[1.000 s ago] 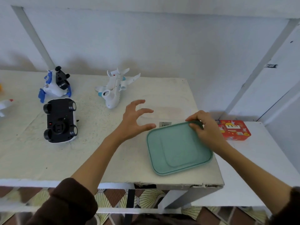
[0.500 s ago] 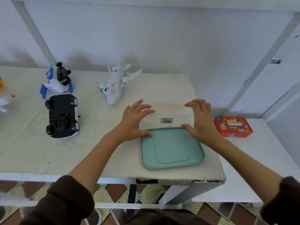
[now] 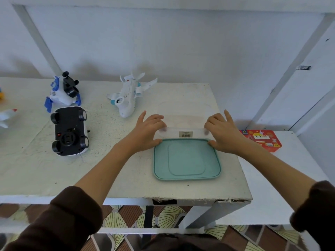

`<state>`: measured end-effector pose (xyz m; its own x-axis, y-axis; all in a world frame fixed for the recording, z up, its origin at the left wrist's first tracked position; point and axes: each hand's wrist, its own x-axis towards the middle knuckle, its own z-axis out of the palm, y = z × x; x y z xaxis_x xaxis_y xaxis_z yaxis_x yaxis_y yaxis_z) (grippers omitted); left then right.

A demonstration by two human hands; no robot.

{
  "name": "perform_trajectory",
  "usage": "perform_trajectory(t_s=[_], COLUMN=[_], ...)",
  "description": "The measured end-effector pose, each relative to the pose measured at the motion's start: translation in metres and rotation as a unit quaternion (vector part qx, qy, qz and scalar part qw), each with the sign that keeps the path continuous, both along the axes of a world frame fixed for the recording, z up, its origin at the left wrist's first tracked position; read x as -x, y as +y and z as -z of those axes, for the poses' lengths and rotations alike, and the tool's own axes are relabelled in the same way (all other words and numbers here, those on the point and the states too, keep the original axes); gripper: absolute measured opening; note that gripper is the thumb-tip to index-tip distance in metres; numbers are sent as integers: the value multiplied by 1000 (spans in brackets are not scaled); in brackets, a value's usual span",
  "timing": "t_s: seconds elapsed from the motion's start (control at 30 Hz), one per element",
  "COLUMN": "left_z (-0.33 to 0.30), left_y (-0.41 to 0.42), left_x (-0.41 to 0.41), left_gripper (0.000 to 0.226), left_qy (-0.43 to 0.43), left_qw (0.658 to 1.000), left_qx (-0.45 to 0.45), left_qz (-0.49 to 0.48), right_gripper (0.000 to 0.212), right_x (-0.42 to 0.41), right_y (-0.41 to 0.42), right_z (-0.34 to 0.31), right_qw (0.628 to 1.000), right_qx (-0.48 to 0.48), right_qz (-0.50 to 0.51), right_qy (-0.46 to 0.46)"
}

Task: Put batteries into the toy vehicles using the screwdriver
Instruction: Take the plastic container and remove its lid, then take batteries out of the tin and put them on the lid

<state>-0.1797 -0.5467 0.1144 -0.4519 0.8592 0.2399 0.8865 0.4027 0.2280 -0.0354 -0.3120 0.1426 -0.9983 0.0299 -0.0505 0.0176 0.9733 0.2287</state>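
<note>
A clear plastic box with a teal lid [image 3: 186, 158] lies on the white table [image 3: 126, 178] near its right front corner. A barcode sticker sits on the box's clear far part. My left hand [image 3: 146, 133] grips the far left corner of the box, and my right hand [image 3: 222, 134] grips the far right corner, with fingertips showing through the plastic. A toy car [image 3: 69, 130] lies upside down at the left, black underside up. Behind it is a blue-and-white toy [image 3: 62, 92], also overturned. A white toy aeroplane [image 3: 129, 96] lies further back. No screwdriver or batteries are in sight.
A red printed carton [image 3: 261, 140] rests on a lower white table [image 3: 281, 187] to the right. At the far left edge a white toy [image 3: 7, 116] and an orange object [image 3: 1, 95] are partly cut off. The table's front edge is chipped. A wall stands behind.
The box was tilted and held by my right hand alone. It now lies square on the table, and both hands have come onto its far corners.
</note>
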Motion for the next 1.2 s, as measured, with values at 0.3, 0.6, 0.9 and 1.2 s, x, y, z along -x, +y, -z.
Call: perform_trajectory(t_s=[0.3,0.6,0.9,1.2], left_z=[-6,-26,-58,-32], left_y=[3,16,115,253], left_x=[1,-13,-48,-125], left_gripper=[26,44,42,42], left_qy=[16,-43,-50,-98], left_qw=[999,997,991,982], left_qx=[27,-62,-76,1], left_qz=[0,-2,97,162], right_gripper=[35,47,51,47], right_x=[1,-4,-40,-131], right_y=[-1,5,67,184], right_z=[0,-2,-23,5], right_qw=[1000,979,956,935], right_qx=[10,156,218,255], right_qz=[4,-30,70,186], right_qy=[5,128,183,162])
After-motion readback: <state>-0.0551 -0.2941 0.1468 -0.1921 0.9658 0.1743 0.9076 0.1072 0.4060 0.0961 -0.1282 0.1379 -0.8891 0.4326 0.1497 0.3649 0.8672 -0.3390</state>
